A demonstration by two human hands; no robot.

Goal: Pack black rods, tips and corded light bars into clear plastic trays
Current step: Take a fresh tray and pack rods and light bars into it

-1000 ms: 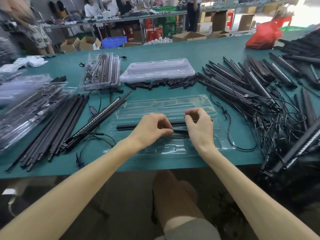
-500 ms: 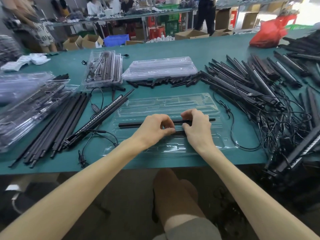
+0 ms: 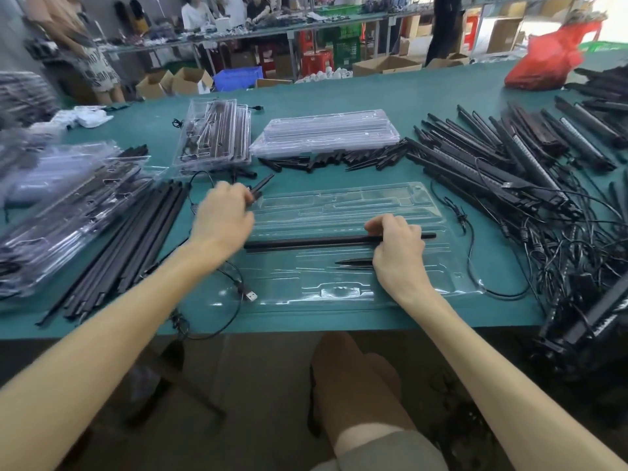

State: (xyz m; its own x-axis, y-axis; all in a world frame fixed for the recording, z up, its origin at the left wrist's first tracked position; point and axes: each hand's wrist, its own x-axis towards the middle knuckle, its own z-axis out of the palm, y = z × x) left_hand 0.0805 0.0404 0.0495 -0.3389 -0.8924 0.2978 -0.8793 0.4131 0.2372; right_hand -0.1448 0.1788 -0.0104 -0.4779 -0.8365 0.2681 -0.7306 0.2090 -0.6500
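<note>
Green table [image 3: 390, 96] fills the view, front edge nearest the person. Along the right edge sprawls a big tangle of corded light bars [image 3: 530, 185]; at the left edge sit filled trays [image 3: 61, 205] with a sheaf of rods [image 3: 136, 239] just beside them. Centre front lies the open clear tray [image 3: 339, 212], a stack of empty trays [image 3: 324, 134] behind it and a row of tips [image 3: 339, 159] between the two. One rod [image 3: 306, 242] lies lengthwise in the tray, the right hand [image 3: 397, 256] curled over its right end, fingers pinching it. A tip [image 3: 353, 262] rests just in front, touching that hand. The left hand [image 3: 221, 222], at the tray's left rear corner, is closed around a light bar [image 3: 261, 185].
</note>
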